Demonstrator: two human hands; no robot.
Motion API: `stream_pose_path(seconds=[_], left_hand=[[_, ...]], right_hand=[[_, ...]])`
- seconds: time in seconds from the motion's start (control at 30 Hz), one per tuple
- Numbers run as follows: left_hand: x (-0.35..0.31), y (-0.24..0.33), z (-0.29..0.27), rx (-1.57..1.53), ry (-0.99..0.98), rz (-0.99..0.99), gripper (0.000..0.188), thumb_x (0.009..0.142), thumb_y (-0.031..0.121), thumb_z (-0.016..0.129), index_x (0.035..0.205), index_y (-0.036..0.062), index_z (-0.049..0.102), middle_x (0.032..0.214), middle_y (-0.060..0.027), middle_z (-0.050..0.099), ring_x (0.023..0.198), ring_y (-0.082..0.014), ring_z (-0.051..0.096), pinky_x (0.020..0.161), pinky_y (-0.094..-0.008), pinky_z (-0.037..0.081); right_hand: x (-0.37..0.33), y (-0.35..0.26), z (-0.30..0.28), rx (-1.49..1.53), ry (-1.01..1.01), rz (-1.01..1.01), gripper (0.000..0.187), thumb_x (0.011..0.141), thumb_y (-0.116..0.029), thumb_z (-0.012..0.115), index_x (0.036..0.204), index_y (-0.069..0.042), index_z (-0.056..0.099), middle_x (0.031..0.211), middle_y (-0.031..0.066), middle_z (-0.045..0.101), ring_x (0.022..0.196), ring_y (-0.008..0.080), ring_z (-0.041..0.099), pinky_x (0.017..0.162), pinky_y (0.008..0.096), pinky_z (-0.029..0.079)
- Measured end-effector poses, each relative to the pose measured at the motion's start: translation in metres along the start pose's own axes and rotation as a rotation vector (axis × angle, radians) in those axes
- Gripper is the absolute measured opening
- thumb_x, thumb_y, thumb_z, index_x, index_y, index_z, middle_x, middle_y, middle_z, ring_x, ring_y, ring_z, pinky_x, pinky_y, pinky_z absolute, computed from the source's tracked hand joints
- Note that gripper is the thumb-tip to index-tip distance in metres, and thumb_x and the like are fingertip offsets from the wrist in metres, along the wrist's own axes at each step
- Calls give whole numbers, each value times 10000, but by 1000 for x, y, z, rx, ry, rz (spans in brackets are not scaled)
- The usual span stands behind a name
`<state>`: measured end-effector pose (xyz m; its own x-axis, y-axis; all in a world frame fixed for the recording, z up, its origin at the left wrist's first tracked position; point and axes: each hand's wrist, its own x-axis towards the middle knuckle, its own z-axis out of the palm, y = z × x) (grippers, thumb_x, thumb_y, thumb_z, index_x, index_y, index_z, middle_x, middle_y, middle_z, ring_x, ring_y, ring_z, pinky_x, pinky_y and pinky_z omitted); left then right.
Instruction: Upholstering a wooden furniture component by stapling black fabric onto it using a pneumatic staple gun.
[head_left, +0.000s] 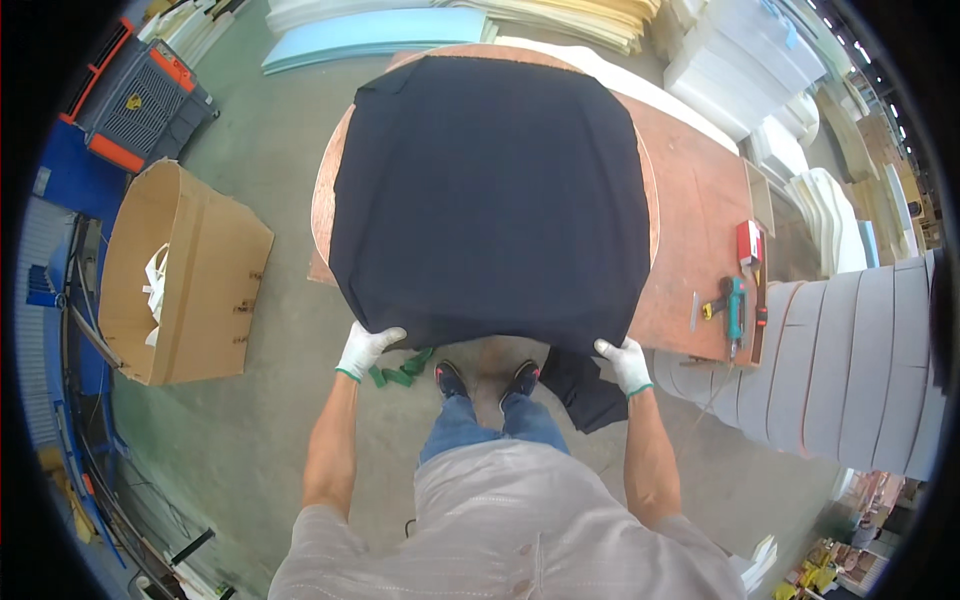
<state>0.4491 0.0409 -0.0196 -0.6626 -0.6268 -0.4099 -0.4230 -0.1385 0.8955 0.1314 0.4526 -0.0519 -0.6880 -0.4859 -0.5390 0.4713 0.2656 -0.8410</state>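
Note:
A large sheet of black fabric (490,200) is spread over a round wooden board (324,200), whose rim shows along the left, right and far sides. Both hands wear white gloves with green cuffs. At the fabric's near left corner, my left hand (365,349) grips the edge with the thumb on top. My right hand (626,364) pinches the near right corner in the same way. The fingers of both hands are partly hidden under the cloth. Between the hands, the near edge hangs past the board.
Beneath the board is a brown table (690,230), with a teal power tool (736,310) and a red and white box (748,243) at its right. A cardboard box (215,280) stands left. Black cloth (583,388) and green strips (402,371) lie by my feet. Grey rolls (830,360) stand right.

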Motion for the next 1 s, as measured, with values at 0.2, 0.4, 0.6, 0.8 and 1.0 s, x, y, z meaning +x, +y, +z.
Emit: stream_pose_path(seconds=[0.2,0.4,0.6,0.8,1.0], left_hand=[[27,-15,2,89,30,-44,610,802,95,880,1348,-21,635,1275,-98,718,1150,-209,668,1031,-377,528],[51,-21,3,168,150,131,587,810,100,878,1321,-49,628,1262,-116,731,1142,-219,677,1012,-370,530],[59,-12,22,223,169,93,402,844,136,854,1169,-63,725,1141,-95,779,1016,-196,707,944,-361,552],[63,-63,-3,248,207,174,428,867,74,858,1243,-47,693,1235,-71,728,1108,-173,652,1027,-333,492],[56,-69,-14,251,192,-81,582,838,69,854,1359,-65,631,1373,-134,682,1224,-222,638,1101,-369,478]], right_hand=[[21,1,1,-130,50,22,390,891,-102,805,1243,51,733,1195,79,753,1058,187,681,986,354,527],[51,-19,9,15,59,159,320,897,-93,798,1189,17,728,1119,70,764,965,213,722,820,388,567],[87,-5,-18,-617,270,131,616,759,-403,945,1000,118,721,955,233,751,925,252,705,836,445,559],[50,-45,-71,-528,-217,24,715,747,-291,925,1329,38,670,1317,205,699,1219,279,678,1067,381,517],[96,-21,-292,-1008,887,-280,296,866,-185,692,1114,-24,693,1023,236,725,990,444,709,871,516,564]])
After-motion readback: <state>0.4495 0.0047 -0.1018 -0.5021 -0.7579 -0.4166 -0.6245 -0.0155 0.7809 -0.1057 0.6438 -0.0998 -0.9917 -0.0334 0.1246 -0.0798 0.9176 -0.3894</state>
